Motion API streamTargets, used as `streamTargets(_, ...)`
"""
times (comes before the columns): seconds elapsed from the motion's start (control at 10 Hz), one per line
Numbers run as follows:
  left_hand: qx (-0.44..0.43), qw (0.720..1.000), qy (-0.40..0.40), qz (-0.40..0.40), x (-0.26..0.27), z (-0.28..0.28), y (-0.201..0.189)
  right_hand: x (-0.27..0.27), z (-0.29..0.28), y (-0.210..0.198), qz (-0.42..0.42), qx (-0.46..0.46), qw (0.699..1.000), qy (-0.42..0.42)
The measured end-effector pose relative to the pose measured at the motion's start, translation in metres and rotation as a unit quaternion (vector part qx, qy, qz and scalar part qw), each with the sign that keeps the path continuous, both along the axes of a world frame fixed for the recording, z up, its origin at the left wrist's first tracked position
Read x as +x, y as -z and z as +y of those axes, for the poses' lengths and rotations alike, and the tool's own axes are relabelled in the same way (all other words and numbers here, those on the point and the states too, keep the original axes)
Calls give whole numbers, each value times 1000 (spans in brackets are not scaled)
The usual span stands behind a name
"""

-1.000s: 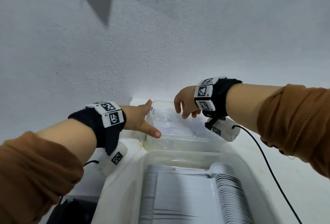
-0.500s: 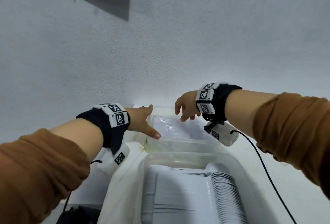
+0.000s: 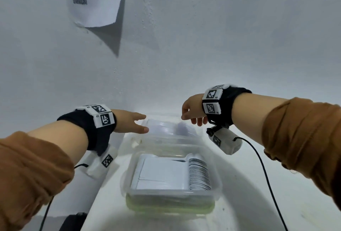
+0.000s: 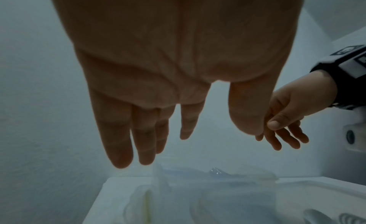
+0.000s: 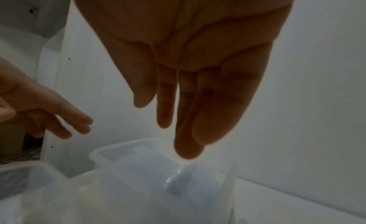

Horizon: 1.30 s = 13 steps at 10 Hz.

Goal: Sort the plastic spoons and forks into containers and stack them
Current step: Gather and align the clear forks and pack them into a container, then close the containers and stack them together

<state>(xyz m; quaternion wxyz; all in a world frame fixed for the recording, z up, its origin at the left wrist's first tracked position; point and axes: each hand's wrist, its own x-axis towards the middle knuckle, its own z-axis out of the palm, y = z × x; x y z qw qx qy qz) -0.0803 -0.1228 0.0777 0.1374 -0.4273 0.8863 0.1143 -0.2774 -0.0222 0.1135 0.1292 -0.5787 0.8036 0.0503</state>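
The right hand (image 5: 188,51) hangs palm-down with its fingers (image 5: 188,146) straight and loose, holding nothing, just above the far rim of a clear plastic container (image 5: 122,150). Something pale and blurred lies inside the container. At the left, the left hand (image 5: 39,111) reaches in with fingers spread. A white wall (image 5: 316,102) stands behind.

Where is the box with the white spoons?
In the head view, the box of spoons sits low in the middle, nearer the person than the far clear box by the wall.
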Motion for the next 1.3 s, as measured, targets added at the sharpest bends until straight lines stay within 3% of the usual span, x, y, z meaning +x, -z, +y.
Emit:
streamTargets(0.2,59,997,-51,13,21,42,13,-9,43,22,-58,-26,996,57)
streamTargets(0.4,164,952,-179,186,35,68,45,-23,80,60,-101,-30,989,104)
streamTargets(0.7,182,887,-273,324,39,83,67,-15,103,100,-180,14,977,112)
streamTargets(0.8,169,887,-273,331,39,83,69,-11,107,100,-217,0,968,128)
streamTargets(1.0,164,893,-253,335,40,82,64,-23,99,123,-176,21,978,109)
streamTargets(1.3,153,907,-221,325,53,84,37,-10,107,103,-158,-26,973,166)
